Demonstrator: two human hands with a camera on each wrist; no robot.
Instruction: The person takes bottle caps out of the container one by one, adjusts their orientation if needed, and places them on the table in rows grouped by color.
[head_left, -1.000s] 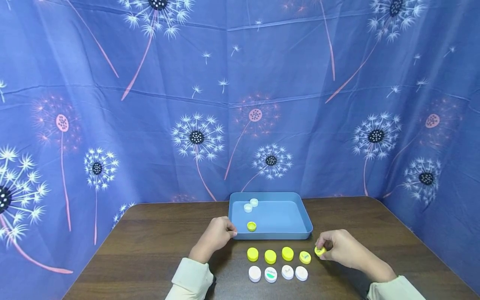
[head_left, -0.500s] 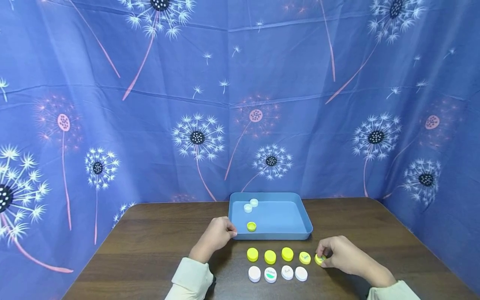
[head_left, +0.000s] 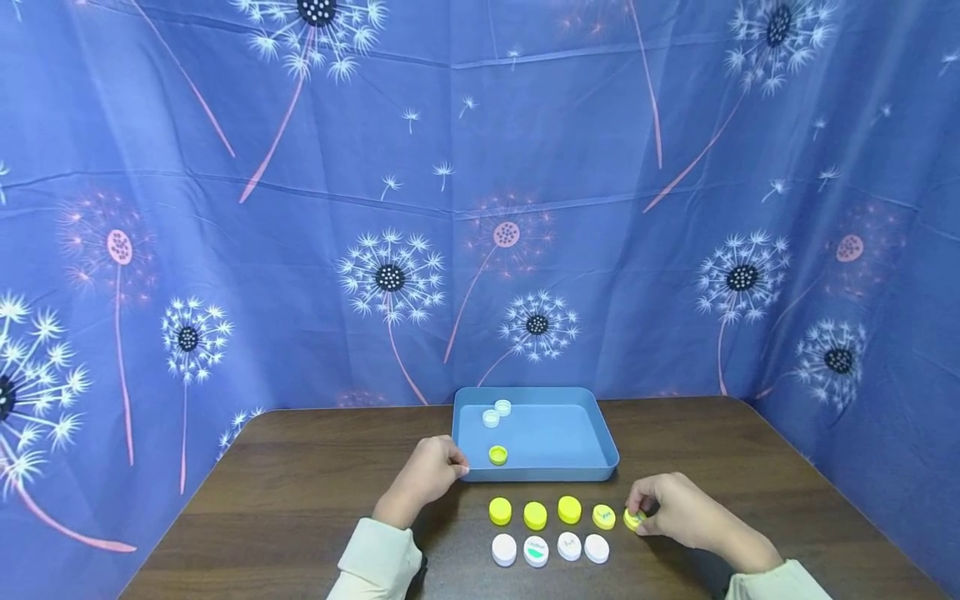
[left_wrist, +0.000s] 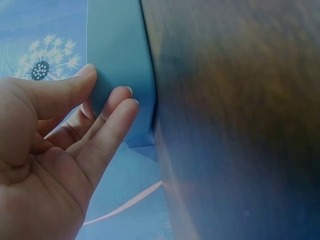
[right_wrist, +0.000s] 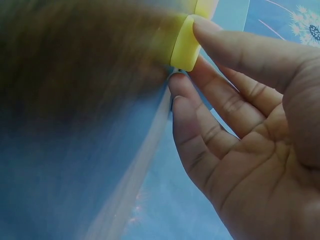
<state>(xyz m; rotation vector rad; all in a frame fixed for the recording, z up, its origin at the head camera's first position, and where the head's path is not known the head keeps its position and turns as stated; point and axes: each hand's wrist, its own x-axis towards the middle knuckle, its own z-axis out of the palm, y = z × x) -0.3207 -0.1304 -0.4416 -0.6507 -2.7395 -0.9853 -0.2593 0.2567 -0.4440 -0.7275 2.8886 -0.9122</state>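
At the right end of a row of yellow bottle caps, my right hand [head_left: 671, 510] pinches a yellow bottle cap [right_wrist: 186, 46] between thumb and fingers; the cap sits on the table. My left hand [head_left: 426, 477] holds the near left corner of a shallow blue tray [head_left: 540, 473], thumb over the rim and fingers against the outer wall in the left wrist view. Inside the tray lie a yellow cap [head_left: 498, 455] and two white caps, one [head_left: 491, 418] nearer than the other [head_left: 502, 407], open sides up.
Left of the held cap, the row has several yellow caps [head_left: 535, 516]. A row of several white caps [head_left: 536, 551] lies nearer me, some with printing. The dark wooden table [head_left: 315, 500] ends at a blue dandelion-print cloth [head_left: 300, 292] behind.
My right hand has lowered slightly and set the yellow cap down at the end of the yellow row, still pinching it. My left hand stays on the tray corner. The head view shifts slightly.
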